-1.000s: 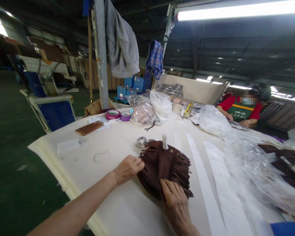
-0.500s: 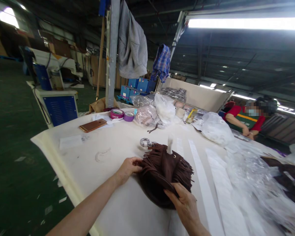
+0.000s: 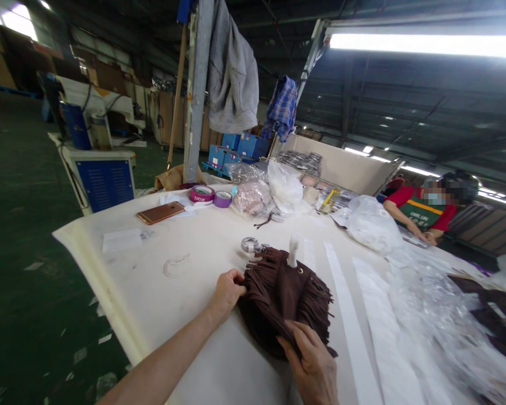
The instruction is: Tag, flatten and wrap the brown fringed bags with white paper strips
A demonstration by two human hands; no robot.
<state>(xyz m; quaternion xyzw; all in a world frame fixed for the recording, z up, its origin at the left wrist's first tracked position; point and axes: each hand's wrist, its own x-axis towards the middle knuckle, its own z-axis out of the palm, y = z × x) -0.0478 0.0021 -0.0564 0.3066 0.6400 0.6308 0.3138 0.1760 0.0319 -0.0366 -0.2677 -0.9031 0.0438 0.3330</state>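
Observation:
A dark brown suede bag with fringes (image 3: 283,292) lies on the white table (image 3: 160,281) in front of me. My left hand (image 3: 229,289) grips its left edge with the fingers curled over the fringe. My right hand (image 3: 314,365) holds its near right corner, fingers pinched on the suede. A white tag (image 3: 294,250) stands up from the bag's top, and a metal ring clasp (image 3: 250,245) lies just beyond it.
A phone (image 3: 160,212), two tape rolls (image 3: 202,194), plastic bags (image 3: 283,188) and white paper strips (image 3: 354,315) lie on the table. Crumpled clear film (image 3: 438,304) and more brown pieces (image 3: 497,304) sit at right. Another person (image 3: 421,211) works at the far side.
Both hands went from lying on the bag to gripping its edges and lifting the near side a little. The view shifted slightly left and up.

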